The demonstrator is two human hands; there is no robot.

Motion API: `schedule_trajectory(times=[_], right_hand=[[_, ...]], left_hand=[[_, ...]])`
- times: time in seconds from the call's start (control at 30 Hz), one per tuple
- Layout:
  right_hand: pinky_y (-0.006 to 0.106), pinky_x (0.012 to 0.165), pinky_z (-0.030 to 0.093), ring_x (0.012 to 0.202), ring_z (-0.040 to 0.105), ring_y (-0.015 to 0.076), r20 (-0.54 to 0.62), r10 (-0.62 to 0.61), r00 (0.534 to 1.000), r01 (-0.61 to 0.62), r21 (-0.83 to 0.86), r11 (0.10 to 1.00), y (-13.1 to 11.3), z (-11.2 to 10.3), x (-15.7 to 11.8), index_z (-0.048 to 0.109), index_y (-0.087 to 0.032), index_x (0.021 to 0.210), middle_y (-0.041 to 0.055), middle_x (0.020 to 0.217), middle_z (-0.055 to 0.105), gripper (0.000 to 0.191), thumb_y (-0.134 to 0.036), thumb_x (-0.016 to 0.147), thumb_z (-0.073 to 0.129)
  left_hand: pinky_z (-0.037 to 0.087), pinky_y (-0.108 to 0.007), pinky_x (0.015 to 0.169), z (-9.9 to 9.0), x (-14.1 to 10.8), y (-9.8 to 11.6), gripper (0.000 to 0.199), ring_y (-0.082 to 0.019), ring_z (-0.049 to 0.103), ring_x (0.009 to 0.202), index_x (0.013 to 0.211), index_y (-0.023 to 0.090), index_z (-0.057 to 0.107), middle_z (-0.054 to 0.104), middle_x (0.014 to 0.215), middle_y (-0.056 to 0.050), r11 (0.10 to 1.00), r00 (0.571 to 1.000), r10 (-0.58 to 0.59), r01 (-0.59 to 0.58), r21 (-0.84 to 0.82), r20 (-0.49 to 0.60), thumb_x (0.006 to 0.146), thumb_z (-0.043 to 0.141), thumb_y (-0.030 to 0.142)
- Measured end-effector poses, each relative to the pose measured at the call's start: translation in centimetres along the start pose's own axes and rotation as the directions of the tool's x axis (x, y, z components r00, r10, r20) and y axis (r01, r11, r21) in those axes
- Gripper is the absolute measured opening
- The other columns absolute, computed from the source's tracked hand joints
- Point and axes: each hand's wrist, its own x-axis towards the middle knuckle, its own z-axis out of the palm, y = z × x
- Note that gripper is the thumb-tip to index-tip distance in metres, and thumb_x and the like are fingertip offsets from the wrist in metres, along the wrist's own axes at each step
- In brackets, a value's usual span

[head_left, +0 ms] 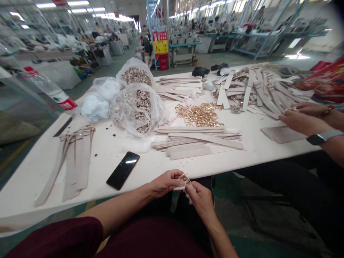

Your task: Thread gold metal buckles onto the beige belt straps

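Just off the table's near edge, my left hand [167, 183] and my right hand [201, 200] meet, fingers closed. A gold-coloured buckle [185, 175] shows between the fingertips, pinched by my left hand. Folded beside it is a beige strap [180, 187], gripped by my right hand; my left fingers touch it too. Fingers hide how strap and buckle join. Beyond lie a stack of beige straps [193, 151] and a pile of gold buckles [201, 115]. Clear plastic bags hold many small beige loops [142, 107].
A black phone [123, 170] lies left of my hands, near several buckled straps [77, 161]. A bottle [53, 89] stands at the far left. At right, a co-worker's hands [303, 116] work near a big heap of straps [258, 86] on the white table [107, 204].
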Motion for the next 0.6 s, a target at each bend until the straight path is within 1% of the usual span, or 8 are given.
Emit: schedule_trajectory(times=[0.13,0.23,0.3,0.37,0.43,0.47,0.53,0.6], right_hand=[[0.019,0.042,0.035,0.044,0.045,0.0092,0.01,0.03,0.999,-0.031,0.056,0.998,0.1,0.4,0.0,0.056,-0.016,0.063,-0.0036,0.051,0.047,0.038,-0.05,0.08,0.053],[0.02,0.043,0.036,0.046,0.045,0.0095,0.045,0.058,0.997,-0.064,0.144,0.987,-0.2,0.4,-0.1,0.059,-0.016,0.067,-0.0024,0.053,0.05,0.04,-0.053,0.079,0.053],[0.021,0.045,0.037,0.049,0.049,0.0107,0.148,0.085,0.985,-0.124,0.279,0.952,-0.6,0.3,-0.2,0.062,-0.016,0.078,-0.0004,0.059,0.056,0.043,-0.057,0.079,0.052],[0.021,0.047,0.037,0.053,0.052,0.0116,0.216,0.071,0.974,-0.151,0.377,0.914,-0.8,0.4,-0.4,0.063,-0.015,0.089,0.0013,0.066,0.061,0.047,-0.06,0.076,0.055],[0.02,0.047,0.035,0.052,0.051,0.0107,0.196,0.064,0.979,-0.136,0.381,0.914,-0.9,0.6,-0.7,0.063,-0.015,0.092,0.0011,0.064,0.061,0.048,-0.058,0.073,0.06],[0.02,0.045,0.034,0.049,0.048,0.0096,0.178,0.073,0.981,-0.134,0.361,0.923,-0.9,0.7,-0.8,0.063,-0.014,0.09,0.0004,0.061,0.06,0.046,-0.057,0.073,0.062],[0.019,0.042,0.029,0.043,0.042,0.0072,0.168,0.113,0.979,-0.164,0.332,0.929,-0.8,0.9,-0.9,0.063,-0.013,0.086,-0.0011,0.055,0.057,0.042,-0.054,0.075,0.061],[0.019,0.04,0.025,0.04,0.038,0.0061,0.176,0.137,0.975,-0.191,0.344,0.919,-0.6,0.8,-0.8,0.062,-0.014,0.081,-0.0018,0.052,0.056,0.04,-0.053,0.077,0.06]], left_hand=[[0.037,-0.019,0.061,-0.2,0.5,-0.7,0.042,-0.008,0.051,0.065,0.086,0.013,0.052,0.057,0.076,0.0,0.996,0.992,0.077,-0.073,0.044,-0.099,0.059,0.082,0.025],[0.033,-0.018,0.055,0.0,0.6,-0.3,0.038,-0.008,0.046,0.061,0.085,0.014,0.05,0.052,0.069,0.003,0.951,0.961,0.23,-0.189,0.244,-0.154,0.063,0.078,0.029],[0.032,-0.019,0.055,0.3,0.3,0.2,0.034,-0.008,0.043,0.06,0.086,0.015,0.051,0.05,0.068,0.004,0.866,0.918,0.355,-0.251,0.433,-0.178,0.067,0.074,0.03],[0.033,-0.02,0.057,0.9,-0.1,0.6,0.026,-0.008,0.043,0.062,0.088,0.015,0.053,0.05,0.071,0.004,0.732,0.874,0.46,-0.274,0.623,-0.156,0.072,0.069,0.028],[0.035,-0.021,0.059,1.3,-0.3,0.7,0.018,-0.009,0.043,0.064,0.088,0.016,0.056,0.05,0.072,0.003,0.609,0.843,0.525,-0.272,0.745,-0.121,0.076,0.064,0.026],[0.036,-0.021,0.061,1.4,-0.3,0.7,0.016,-0.01,0.044,0.066,0.087,0.016,0.057,0.051,0.073,0.002,0.586,0.832,0.542,-0.274,0.763,-0.117,0.076,0.063,0.026],[0.037,-0.021,0.061,1.3,0.1,0.6,0.018,-0.01,0.046,0.067,0.087,0.016,0.057,0.052,0.075,0.001,0.669,0.835,0.527,-0.29,0.684,-0.16,0.075,0.066,0.026],[0.038,-0.019,0.058,0.7,0.7,0.4,0.025,-0.008,0.046,0.063,0.089,0.017,0.055,0.052,0.074,0.001,0.865,0.893,0.385,-0.26,0.43,-0.234,0.073,0.069,0.029]])
